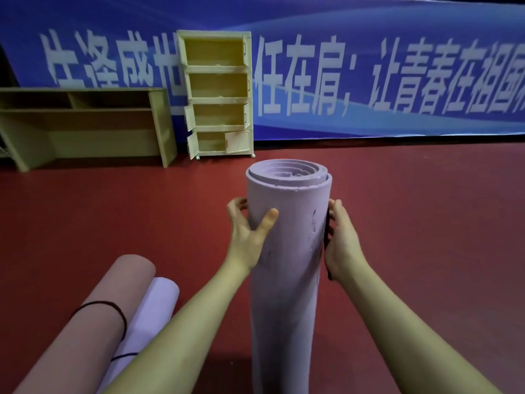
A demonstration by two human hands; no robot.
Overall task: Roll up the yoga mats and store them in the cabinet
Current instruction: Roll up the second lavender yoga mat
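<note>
The rolled purple mat (287,251) stands upright on the red floor (426,223), well short of the cream cabinet (217,92), whose doors hang open ready for it. The left hand (250,234) curls round the mat's left side, thumb across the front; the right hand (342,240) grips its right side, apparently keeping the coil from springing loose. Left of this mat lie a pink roll (108,302) and a white roll (153,308).

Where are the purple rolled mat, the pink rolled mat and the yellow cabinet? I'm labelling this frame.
purple rolled mat (287,237): head view, on its outer wrap between the hands.
pink rolled mat (113,291): head view, on its upper side.
yellow cabinet (217,100): head view, on a middle shelf edge.
</note>
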